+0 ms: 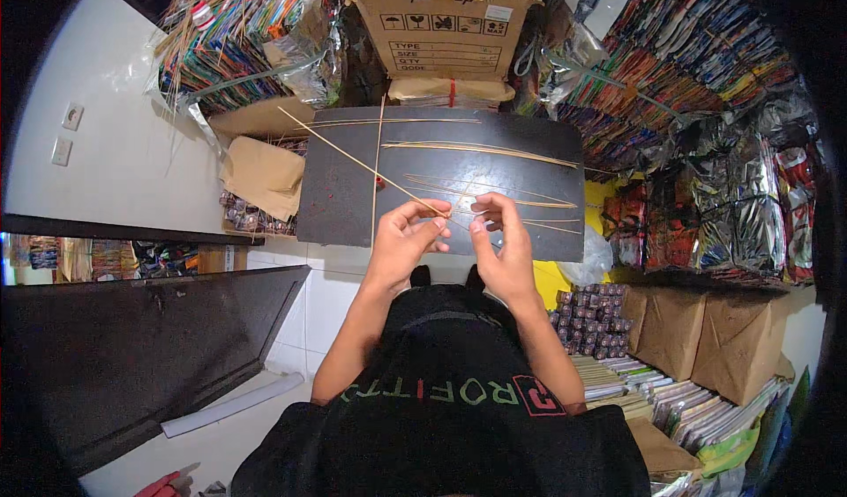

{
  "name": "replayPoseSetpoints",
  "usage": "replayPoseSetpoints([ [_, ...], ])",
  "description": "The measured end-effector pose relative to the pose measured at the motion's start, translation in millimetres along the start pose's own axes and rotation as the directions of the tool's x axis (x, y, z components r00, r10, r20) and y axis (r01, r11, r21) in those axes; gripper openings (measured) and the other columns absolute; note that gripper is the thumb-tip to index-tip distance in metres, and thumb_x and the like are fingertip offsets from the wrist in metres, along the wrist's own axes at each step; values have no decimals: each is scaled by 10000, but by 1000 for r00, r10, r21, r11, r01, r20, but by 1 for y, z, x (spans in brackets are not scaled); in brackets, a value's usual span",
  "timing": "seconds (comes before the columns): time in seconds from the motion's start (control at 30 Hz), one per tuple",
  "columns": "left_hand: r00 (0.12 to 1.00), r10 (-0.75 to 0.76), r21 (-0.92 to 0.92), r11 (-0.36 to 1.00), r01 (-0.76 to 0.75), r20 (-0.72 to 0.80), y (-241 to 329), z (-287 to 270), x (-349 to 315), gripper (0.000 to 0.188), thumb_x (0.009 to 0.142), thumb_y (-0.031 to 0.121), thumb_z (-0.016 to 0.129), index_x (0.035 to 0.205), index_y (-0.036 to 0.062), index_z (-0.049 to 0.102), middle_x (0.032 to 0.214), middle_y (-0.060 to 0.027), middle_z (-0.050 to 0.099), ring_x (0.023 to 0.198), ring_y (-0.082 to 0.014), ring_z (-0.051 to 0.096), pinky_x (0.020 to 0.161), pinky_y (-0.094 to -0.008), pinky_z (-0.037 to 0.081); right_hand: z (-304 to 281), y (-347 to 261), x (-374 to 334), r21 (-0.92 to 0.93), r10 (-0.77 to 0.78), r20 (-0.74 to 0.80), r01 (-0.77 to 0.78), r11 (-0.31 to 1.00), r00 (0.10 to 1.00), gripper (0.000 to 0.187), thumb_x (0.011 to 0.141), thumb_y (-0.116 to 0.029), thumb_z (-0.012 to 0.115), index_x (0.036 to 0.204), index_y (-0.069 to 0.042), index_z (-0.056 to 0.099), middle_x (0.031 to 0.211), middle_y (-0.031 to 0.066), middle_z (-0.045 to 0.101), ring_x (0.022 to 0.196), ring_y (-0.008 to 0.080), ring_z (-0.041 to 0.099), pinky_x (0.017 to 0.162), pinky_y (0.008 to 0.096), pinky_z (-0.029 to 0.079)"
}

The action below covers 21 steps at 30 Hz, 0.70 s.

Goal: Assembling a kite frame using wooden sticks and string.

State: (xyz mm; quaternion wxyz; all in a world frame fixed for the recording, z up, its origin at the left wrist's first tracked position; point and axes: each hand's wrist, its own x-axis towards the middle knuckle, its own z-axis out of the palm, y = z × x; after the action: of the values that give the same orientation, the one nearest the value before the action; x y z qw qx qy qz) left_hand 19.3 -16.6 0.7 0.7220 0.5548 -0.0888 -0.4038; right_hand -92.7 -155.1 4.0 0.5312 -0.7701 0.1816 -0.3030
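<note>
Here the left hand (408, 237) has a long thin stick (353, 157) gripped between thumb and fingertips, close to its near end, with the rest slanting up and away to the left over the dark tabletop (340, 206). That grip probably leaves the short end free for the fingers to work on. Just beside it, the right hand (507, 241) sits half curled, thumb and forefinger apart; whether it pinches a fine strand between them, one cannot tell. Both hands meet above the table's near edge, likely for a close, steady view. Beyond them, a bundle of sticks (481, 150) lies across the table, roughly lengthwise, seemingly set within easy reach. One lone stick (378, 161) runs crosswise on the left, and a cardboard box (441, 38) stands behind the table.
</note>
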Motion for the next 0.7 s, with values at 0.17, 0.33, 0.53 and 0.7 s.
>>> replayPoseSetpoints([
  [0.17, 999, 23, -46, 999, -24, -24, 7, -10, 7, 249, 952, 43, 683, 1195, -11, 662, 1070, -76, 689, 849, -125, 673, 681, -259, 563, -15, 3, 5, -100, 123, 241, -102, 990, 963, 266, 933, -90, 664, 1192, -29, 663, 1057, 180, 721, 923, 287, 715, 791, 386, 546],
  [0.33, 989, 103, -70, 991, -111, -108, 12, -22, 16, 226, 947, 27, 681, 1170, -9, 664, 1041, -75, 699, 833, -120, 672, 658, -244, 548, -19, 8, 10, -219, 169, 226, -119, 969, 959, 194, 943, -141, 675, 1098, -34, 720, 1006, 166, 735, 891, 307, 723, 774, 381, 550],
  [0.53, 955, 189, -152, 962, -227, -227, 27, -45, 22, 159, 953, 2, 669, 1112, -8, 677, 1025, -81, 697, 821, -129, 671, 643, -245, 549, -41, 35, 20, -432, -13, 63, 39, 901, 998, 152, 961, -186, 671, 990, -50, 732, 946, 130, 746, 788, 293, 716, 723, 393, 529],
  [0.7, 957, 210, -152, 958, -242, -199, 26, -39, 22, 159, 949, -9, 672, 1107, -10, 676, 1024, -86, 698, 812, -134, 674, 631, -247, 547, -41, 36, 26, -358, 182, -58, -191, 914, 982, 159, 966, -193, 673, 989, -45, 726, 900, 129, 734, 781, 295, 711, 696, 387, 524],
])
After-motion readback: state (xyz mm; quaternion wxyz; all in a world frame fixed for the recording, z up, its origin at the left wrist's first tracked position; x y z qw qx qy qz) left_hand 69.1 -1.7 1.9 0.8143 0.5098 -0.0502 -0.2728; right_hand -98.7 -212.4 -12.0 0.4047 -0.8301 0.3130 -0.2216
